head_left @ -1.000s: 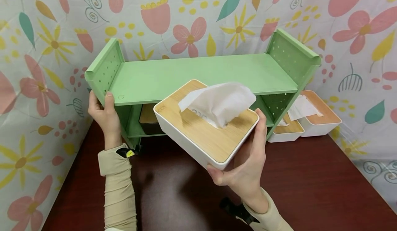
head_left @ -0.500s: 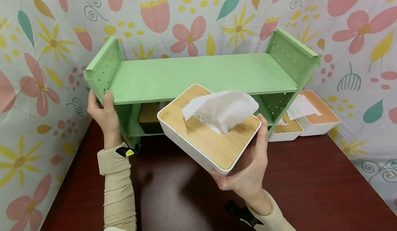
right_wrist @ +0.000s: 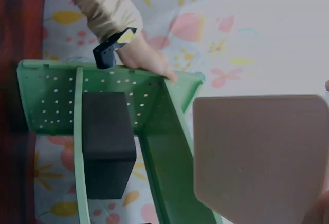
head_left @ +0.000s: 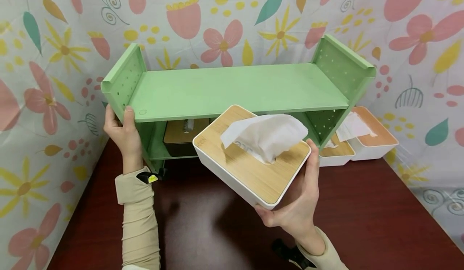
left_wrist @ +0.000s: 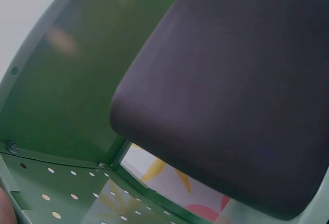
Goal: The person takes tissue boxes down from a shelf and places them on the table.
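Observation:
My right hand (head_left: 299, 207) grips a white tissue box (head_left: 239, 171) with a bamboo-look lid, fingers on its far right side, thumb at its near corner. A white tissue (head_left: 266, 135) sticks up from the lid slot. The box is tilted in the air before the green shelf (head_left: 232, 88); the right wrist view catches its pale side (right_wrist: 257, 157). My left hand (head_left: 125, 137) holds the shelf's left side panel, thumb at the front. On the lower level, a dark box (head_left: 179, 145) with a brown top sits near the left; its dark side (left_wrist: 221, 95) fills the left wrist view.
Two more white tissue boxes, a small one (head_left: 337, 155) and a larger one (head_left: 377, 141), stand on the table right of the shelf. The dark red tabletop (head_left: 380, 213) lies below. A flowered curtain (head_left: 224, 12) hangs behind and at both sides.
My right hand has carried the tissue box right and slightly down, uncovering more of the dark box behind it. My left hand stays on the shelf panel.

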`<state>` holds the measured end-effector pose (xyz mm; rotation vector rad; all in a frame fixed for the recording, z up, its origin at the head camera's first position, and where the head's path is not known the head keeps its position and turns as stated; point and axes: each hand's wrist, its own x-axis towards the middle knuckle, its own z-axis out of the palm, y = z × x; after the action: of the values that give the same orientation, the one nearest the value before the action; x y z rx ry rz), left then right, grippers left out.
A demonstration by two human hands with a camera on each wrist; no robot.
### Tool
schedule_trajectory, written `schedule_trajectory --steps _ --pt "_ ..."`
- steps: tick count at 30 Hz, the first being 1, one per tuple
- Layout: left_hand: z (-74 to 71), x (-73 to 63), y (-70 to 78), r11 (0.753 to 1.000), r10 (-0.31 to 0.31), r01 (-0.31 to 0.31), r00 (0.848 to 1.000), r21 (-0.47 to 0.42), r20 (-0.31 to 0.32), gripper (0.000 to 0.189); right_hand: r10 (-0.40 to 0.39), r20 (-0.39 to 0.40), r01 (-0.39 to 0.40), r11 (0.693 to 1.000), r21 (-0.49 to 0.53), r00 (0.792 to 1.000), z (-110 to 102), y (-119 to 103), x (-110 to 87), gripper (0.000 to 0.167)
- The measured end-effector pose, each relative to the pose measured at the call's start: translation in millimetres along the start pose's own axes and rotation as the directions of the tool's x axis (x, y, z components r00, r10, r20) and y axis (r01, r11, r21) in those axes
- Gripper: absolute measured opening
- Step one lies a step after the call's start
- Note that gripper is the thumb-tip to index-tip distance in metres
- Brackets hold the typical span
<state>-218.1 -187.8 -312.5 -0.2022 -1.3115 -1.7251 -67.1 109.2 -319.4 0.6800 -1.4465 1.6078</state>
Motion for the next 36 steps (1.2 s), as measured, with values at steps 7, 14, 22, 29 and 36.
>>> schedule_trajectory --steps 7,14,22,29,36 --pt "1.5 -1.4 2.0 1.0 -0.009 0.009 1.0 -0.003 -0.007 0.028 -0.028 -0.008 0.028 1.0 0.005 1.0 -4.0 0.5 -4.4 0.123" --pt "0.9 -2.0 0.3 1.0 -0.013 0.013 1.0 -0.01 -0.011 0.028 -0.009 0.012 0.009 1.0 0.01 1.0 -11.3 5.8 -10.9 0.123" --pt "-0.1 -0.7 -3.4 1.0 -0.02 0.02 1.0 -0.016 -0.013 0.028 0.016 0.008 -0.016 1.0 0.014 1.0 -21.7 12.9 -20.8 0.124" --pt "-1.8 0.3 -8.5 0.999 -0.02 0.02 1.0 -0.025 -0.017 0.03 0.017 -0.019 -0.017 1.0 0.01 1.0 -30.0 15.8 -28.6 0.124" --pt "-1.4 1.0 -8.9 0.999 -0.023 0.022 1.0 -0.032 -0.013 0.03 0.011 -0.024 -0.012 1.0 -0.01 1.0 -34.3 12.8 -33.0 0.123"
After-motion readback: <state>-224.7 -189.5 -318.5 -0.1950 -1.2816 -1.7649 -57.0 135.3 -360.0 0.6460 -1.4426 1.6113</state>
